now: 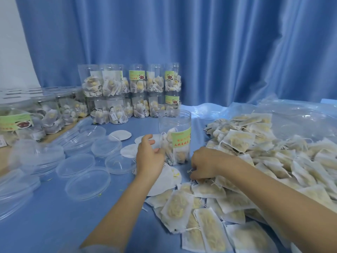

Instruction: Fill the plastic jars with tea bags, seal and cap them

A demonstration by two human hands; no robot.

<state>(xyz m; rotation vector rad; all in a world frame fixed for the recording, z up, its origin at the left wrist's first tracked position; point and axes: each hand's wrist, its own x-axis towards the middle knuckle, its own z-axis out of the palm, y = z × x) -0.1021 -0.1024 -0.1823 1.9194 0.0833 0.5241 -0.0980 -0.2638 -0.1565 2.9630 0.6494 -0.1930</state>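
Head view: an open plastic jar, partly filled, stands on blue cloth. Just left of it, the left hand touches it, fingers spread. Right of it, the right hand seemingly pinches loose tea bags.

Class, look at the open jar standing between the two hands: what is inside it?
The open jar holds tea bags filling its lower half; the upper half looks empty. Its green label hides what lies behind it, so the bags cannot be counted.
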